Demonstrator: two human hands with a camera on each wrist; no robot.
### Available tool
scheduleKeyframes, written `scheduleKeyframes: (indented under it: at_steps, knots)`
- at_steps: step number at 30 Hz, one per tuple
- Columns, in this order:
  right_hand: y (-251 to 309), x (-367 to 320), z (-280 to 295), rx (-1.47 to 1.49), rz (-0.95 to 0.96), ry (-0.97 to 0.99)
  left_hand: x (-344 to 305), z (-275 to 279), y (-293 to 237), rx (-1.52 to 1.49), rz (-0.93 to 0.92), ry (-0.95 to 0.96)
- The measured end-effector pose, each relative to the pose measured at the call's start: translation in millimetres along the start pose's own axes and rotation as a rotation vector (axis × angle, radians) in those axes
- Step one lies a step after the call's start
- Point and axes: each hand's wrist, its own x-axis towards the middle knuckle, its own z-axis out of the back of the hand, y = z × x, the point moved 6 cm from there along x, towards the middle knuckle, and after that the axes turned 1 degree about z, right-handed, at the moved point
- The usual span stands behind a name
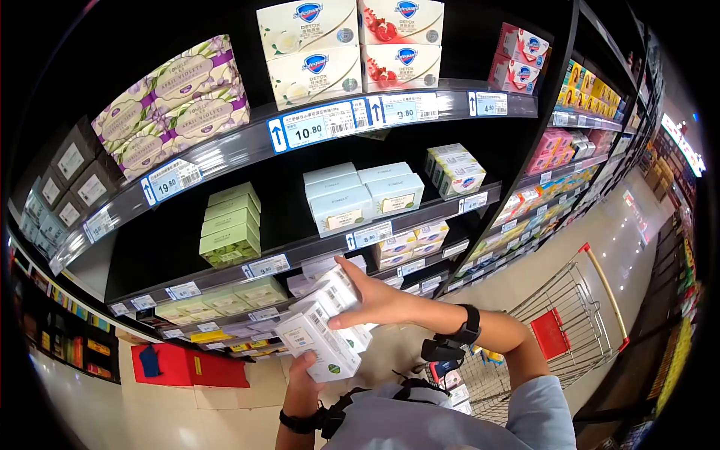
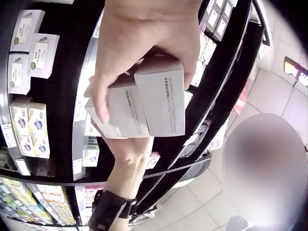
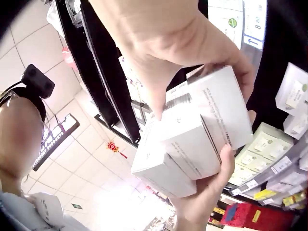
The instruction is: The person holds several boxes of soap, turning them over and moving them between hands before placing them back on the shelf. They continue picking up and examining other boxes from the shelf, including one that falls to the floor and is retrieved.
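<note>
Several white boxes [image 1: 319, 337] are stacked together between both hands, in front of the lower shelves. My right hand [image 1: 371, 300] grips them from above and the right, thumb on one side and fingers on the other. Around the lower left end of the stack, my left hand [image 1: 302, 375] holds with its thumb on the near side. In the left wrist view the left hand [image 2: 149, 43] spans two white boxes [image 2: 161, 103]. The right wrist view shows the right hand [image 3: 178, 48] over the boxes [image 3: 192, 139], the left hand [image 3: 202, 197] beneath them.
Shelves with price labels [image 1: 307, 133] hold light blue boxes [image 1: 364, 196], green boxes [image 1: 231, 225] and patterned soap packs [image 1: 176, 101]. A wire shopping cart [image 1: 592, 330] stands at the right. On the floor at the lower left is a red box [image 1: 180, 367].
</note>
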Motion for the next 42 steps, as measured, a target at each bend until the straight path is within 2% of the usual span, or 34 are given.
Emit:
scheduleKeyframes:
  at_steps: [1,3,4,5,7,9,10,11,12,14,20,22,23,24,26,27,29,32,34,36,37,38,40,41,42]
  knots:
    - [-1.2,-0.3,0.4,0.001,-0.001,0.004,-1.8,4.1,0.7,-0.01,0.002,0.005]
    - [-9.7,-1.0,3.3,0.23,-0.085,-0.049,-4.3,-2.4,-4.4,-0.022,0.002,0.007]
    - [-12.8,-2.2,6.0,0.339,-0.204,-0.103,-3.8,-17.0,-13.5,-0.151,0.007,0.019]
    - [-17.3,0.0,8.6,0.477,-0.197,-0.123,-1.1,-27.0,-20.4,-0.28,0.011,0.032]
    - [-17.1,1.9,13.5,0.8,-0.185,-0.106,5.9,-22.4,-29.6,-0.243,0.008,-0.027]
    - [-14.1,-4.4,20.0,0.958,-0.235,-0.086,12.4,-11.6,-40.5,-0.203,0.009,-0.08]
    - [-8.6,-8.1,24.3,1.019,-0.23,-0.109,17.0,-3.6,-45.3,-0.046,0.013,-0.079]
    - [-9.8,-10.8,30.0,1.022,-0.233,-0.133,21.2,1.8,-50.1,0.111,0.017,-0.08]
    - [-12.2,-14.4,35.7,0.989,-0.205,-0.17,25.8,3.5,-55.6,0.114,0.01,-0.083]
    - [-22.9,-22.1,43.8,1.024,-0.202,-0.195,36.5,-10.1,-66.9,-0.236,0.014,0.135]
    - [-32.9,-51.3,55.2,1.04,-0.191,-0.292,60.7,-34.7,-76.4,-0.307,0.128,0.147]
    - [-36.6,-61.7,58.7,1.049,-0.199,-0.325,76.3,-45.4,-95.0,0.458,-0.168,-0.001]
    - [-38.1,-66.1,60.4,1.075,-0.183,-0.33,85.5,-54.3,-104.4,0.616,-0.231,0.067]
    - [-39.9,-70.6,61.8,1.102,-0.166,-0.334,97.4,-47.4,-110.8,0.799,-0.28,-0.007]
    - [-43.9,-80.4,64.2,1.107,-0.18,-0.369,113.6,-54.5,-129.2,1.336,-0.639,-0.051]
    - [-41.8,-85.2,64.5,1.116,-0.178,-0.38,119.6,-59.2,-131.8,1.337,-0.643,-0.042]
    - [-45.1,-93.4,66.3,1.129,-0.173,-0.4,121.6,-80.1,-140.4,1.58,-0.848,-0.079]
    - [-42.0,-103.3,68.4,1.079,-0.166,-0.393,136.3,-93.8,-141.0,1.68,-0.861,-0.092]
    - [-42.5,-107.5,69.0,1.074,-0.153,-0.407,143.9,-103.6,-141.6,1.718,-0.937,-0.067]
    - [-43.5,-110.1,69.9,1.07,-0.139,-0.421,154.3,-110.5,-138.0,1.902,-0.991,-0.045]
    - [-46.0,-111.4,70.1,1.081,-0.154,-0.444,160.6,-111.3,-137.9,1.913,-0.915,-0.055]
    - [-48.3,-112.9,70.1,1.093,-0.17,-0.468,164.7,-113.6,-137.5,1.912,-0.913,-0.048]
    - [-48.6,-114.5,69.7,1.09,-0.172,-0.478,179.2,-105.5,-142.1,1.753,-0.712,-0.162]
    - [-48.9,-115.3,69.5,1.084,-0.174,-0.482,192.9,-94.5,-144.9,1.456,-0.612,-0.176]
    - [-49.6,-115.8,69.6,1.086,-0.174,-0.486,199.7,-84.5,-150.6,1.464,-0.543,-0.331]
